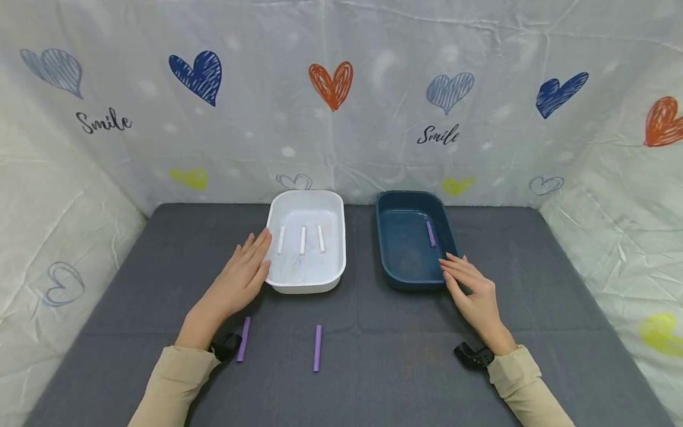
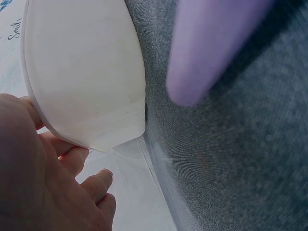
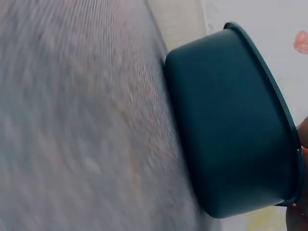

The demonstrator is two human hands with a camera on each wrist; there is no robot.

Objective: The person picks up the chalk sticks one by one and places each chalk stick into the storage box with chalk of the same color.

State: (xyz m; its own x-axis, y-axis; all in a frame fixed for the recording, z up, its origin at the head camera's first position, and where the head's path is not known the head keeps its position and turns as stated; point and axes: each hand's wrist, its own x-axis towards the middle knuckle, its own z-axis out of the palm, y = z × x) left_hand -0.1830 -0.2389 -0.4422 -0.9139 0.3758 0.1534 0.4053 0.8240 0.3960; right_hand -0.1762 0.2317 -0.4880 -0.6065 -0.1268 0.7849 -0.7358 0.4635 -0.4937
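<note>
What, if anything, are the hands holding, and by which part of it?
Neither hand clearly grips anything: the left hand touches the white rectangular tray at its left rim, the right hand the dark teal tray at its right rim.

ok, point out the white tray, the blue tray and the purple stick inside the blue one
White tray [image 1: 312,240]: head view, bare floor of the tray.
Blue tray [image 1: 402,252]: head view, bare floor of the tray.
Purple stick [image 1: 431,234]: head view, middle of its length.
</note>
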